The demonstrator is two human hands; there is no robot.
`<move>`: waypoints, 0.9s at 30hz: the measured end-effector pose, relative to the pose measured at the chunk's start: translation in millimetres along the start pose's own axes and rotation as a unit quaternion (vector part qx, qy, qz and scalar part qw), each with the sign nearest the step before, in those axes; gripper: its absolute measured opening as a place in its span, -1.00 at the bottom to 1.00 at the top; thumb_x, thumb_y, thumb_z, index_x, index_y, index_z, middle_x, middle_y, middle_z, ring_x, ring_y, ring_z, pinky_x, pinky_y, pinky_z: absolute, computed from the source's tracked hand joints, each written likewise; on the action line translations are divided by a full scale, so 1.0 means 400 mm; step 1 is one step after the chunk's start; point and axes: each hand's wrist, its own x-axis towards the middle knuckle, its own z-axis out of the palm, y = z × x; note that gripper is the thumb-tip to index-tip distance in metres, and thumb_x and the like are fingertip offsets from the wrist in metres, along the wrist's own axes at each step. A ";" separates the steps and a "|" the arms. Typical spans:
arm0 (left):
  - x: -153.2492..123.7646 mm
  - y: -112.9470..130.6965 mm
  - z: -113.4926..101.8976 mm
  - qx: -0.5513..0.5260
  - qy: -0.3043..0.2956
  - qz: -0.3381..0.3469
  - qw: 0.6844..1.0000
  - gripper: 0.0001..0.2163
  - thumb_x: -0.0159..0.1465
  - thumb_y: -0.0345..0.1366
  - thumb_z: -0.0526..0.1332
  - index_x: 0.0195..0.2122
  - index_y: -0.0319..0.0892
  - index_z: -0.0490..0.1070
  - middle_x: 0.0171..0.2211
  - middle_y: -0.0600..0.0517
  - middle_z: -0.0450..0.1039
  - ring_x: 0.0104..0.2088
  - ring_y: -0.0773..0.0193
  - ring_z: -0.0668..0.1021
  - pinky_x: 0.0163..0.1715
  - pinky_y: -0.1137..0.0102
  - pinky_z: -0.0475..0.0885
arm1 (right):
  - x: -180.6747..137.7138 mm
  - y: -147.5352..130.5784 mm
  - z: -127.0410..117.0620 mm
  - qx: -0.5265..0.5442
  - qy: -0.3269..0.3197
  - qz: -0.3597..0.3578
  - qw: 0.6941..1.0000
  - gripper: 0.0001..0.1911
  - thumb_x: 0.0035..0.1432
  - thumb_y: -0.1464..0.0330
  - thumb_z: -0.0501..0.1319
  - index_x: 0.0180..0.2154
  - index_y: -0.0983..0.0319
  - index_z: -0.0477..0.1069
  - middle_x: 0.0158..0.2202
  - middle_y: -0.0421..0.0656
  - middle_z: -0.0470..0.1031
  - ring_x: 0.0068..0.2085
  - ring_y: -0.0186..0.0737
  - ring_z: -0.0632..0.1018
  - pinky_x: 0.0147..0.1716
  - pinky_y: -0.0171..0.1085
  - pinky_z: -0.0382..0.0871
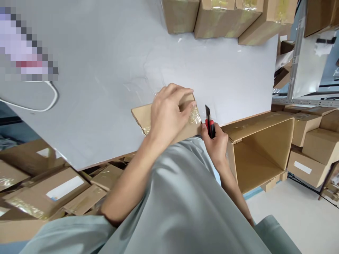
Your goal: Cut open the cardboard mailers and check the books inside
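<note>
A taped piece of cardboard (pixel 144 116) lies at the near edge of the table, against my clothing. My left hand (pixel 172 111) is over it, thumb and fingers bent around its far right part; the palm hides its middle. Clear tape shines on the cardboard beside my thumb. My right hand (pixel 215 141) is closed around a red and black box cutter (pixel 210 125). Its dark blade is out and points away from me, just right of the cardboard's right edge.
Several closed cardboard boxes (pixel 225 21) stand along the far side of the white table (pixel 100 70). At the right, a large open carton (pixel 259 155) stands below the table edge. Flattened boxes (pixel 53 187) are piled lower left. A white cable (pixel 53 102) lies at the left.
</note>
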 end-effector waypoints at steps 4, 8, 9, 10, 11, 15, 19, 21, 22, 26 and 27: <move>0.014 0.001 -0.020 0.018 -0.007 -0.053 0.998 -0.89 0.30 -0.28 0.45 -0.17 0.09 0.65 -0.07 0.03 0.67 -0.02 -0.03 0.67 0.06 -0.02 0.55 | -0.023 -0.030 -0.022 -0.043 -0.002 -0.044 0.998 -0.55 0.61 0.04 0.08 0.09 0.21 0.55 -0.24 -0.04 0.71 -0.30 -0.12 0.67 -0.34 -0.30 0.38; 0.026 0.006 -0.031 0.036 -0.020 -0.068 0.997 -0.93 0.32 -0.11 0.44 -0.19 0.13 0.65 -0.08 0.08 0.70 0.02 -0.04 0.69 0.07 -0.06 0.56 | -0.040 -0.061 -0.048 -0.041 -0.010 -0.101 0.994 -0.60 0.64 0.18 0.04 0.22 0.18 0.53 -0.05 -0.01 0.75 -0.15 -0.08 0.74 -0.23 -0.26 0.51; 0.027 0.006 -0.030 0.040 -0.021 -0.070 0.997 -0.91 0.34 -0.06 0.43 -0.19 0.14 0.65 -0.07 0.10 0.70 0.03 -0.04 0.69 0.08 -0.08 0.56 | -0.040 -0.066 -0.052 -0.041 -0.018 -0.107 0.993 -0.61 0.64 0.21 0.04 0.23 0.16 0.53 -0.04 -0.02 0.75 -0.15 -0.09 0.74 -0.22 -0.26 0.52; 0.028 0.007 -0.028 0.045 -0.020 -0.072 0.996 -0.89 0.34 -0.03 0.41 -0.19 0.14 0.64 -0.07 0.11 0.70 0.03 -0.03 0.69 0.09 -0.09 0.56 | -0.039 -0.070 -0.055 -0.043 -0.028 -0.109 0.993 -0.62 0.65 0.22 0.04 0.23 0.15 0.54 -0.05 -0.04 0.75 -0.15 -0.10 0.74 -0.22 -0.26 0.53; 0.027 0.008 -0.026 0.049 -0.018 -0.071 0.996 -0.87 0.35 -0.02 0.41 -0.18 0.13 0.64 -0.07 0.11 0.70 0.02 -0.02 0.69 0.10 -0.10 0.56 | -0.036 -0.073 -0.057 -0.046 -0.037 -0.107 0.992 -0.63 0.65 0.23 0.05 0.24 0.15 0.54 -0.06 -0.05 0.75 -0.15 -0.10 0.74 -0.22 -0.26 0.53; 0.021 0.014 -0.023 0.058 -0.010 -0.060 0.996 -0.90 0.35 -0.09 0.41 -0.18 0.08 0.63 -0.09 0.10 0.70 -0.01 0.02 0.67 0.12 -0.11 0.56 | -0.024 -0.084 -0.060 -0.064 -0.062 -0.094 0.992 -0.63 0.64 0.28 0.07 0.28 0.13 0.52 -0.07 -0.06 0.76 -0.14 -0.08 0.75 -0.20 -0.25 0.53; 0.018 0.012 -0.025 0.055 -0.019 -0.062 0.996 -0.96 0.37 -0.15 0.41 -0.18 0.11 0.62 -0.08 0.09 0.68 0.00 0.00 0.67 0.12 -0.10 0.57 | -0.022 -0.101 -0.062 -0.094 -0.075 -0.071 0.990 -0.60 0.64 0.30 0.07 0.34 0.15 0.49 -0.04 -0.03 0.76 -0.13 -0.05 0.75 -0.17 -0.22 0.54; 0.017 0.004 -0.025 0.047 -0.016 -0.045 0.998 -0.95 0.39 -0.12 0.40 -0.17 0.13 0.63 -0.08 0.10 0.67 -0.01 0.00 0.66 0.11 -0.12 0.59 | -0.026 -0.112 -0.063 -0.115 -0.078 -0.059 0.988 -0.58 0.64 0.31 0.06 0.37 0.18 0.47 -0.02 0.00 0.77 -0.13 -0.05 0.75 -0.16 -0.21 0.55; 0.016 -0.002 -0.025 0.042 -0.014 -0.034 0.998 -0.94 0.40 -0.10 0.39 -0.15 0.13 0.63 -0.08 0.11 0.67 -0.01 0.00 0.66 0.11 -0.13 0.59 | -0.029 -0.118 -0.065 -0.127 -0.083 -0.055 0.987 -0.56 0.64 0.31 0.05 0.38 0.19 0.45 -0.02 0.00 0.77 -0.14 -0.05 0.75 -0.17 -0.21 0.55; 0.011 -0.022 -0.022 0.037 -0.015 -0.017 0.999 -0.90 0.44 -0.04 0.36 -0.11 0.17 0.63 -0.06 0.09 0.66 0.04 -0.04 0.65 0.13 -0.20 0.58 | -0.033 -0.154 -0.070 -0.193 -0.119 -0.035 0.973 -0.50 0.65 0.28 0.03 0.47 0.26 0.33 -0.18 -0.01 0.77 -0.27 -0.08 0.73 -0.23 -0.24 0.53; 0.010 -0.025 -0.021 0.040 -0.017 -0.020 0.999 -0.90 0.45 -0.03 0.36 -0.10 0.17 0.62 -0.04 0.08 0.65 0.07 -0.07 0.64 0.14 -0.21 0.56 | -0.030 -0.166 -0.071 -0.211 -0.127 -0.028 0.969 -0.48 0.65 0.27 0.04 0.48 0.28 0.30 -0.22 -0.01 0.76 -0.29 -0.08 0.73 -0.25 -0.24 0.52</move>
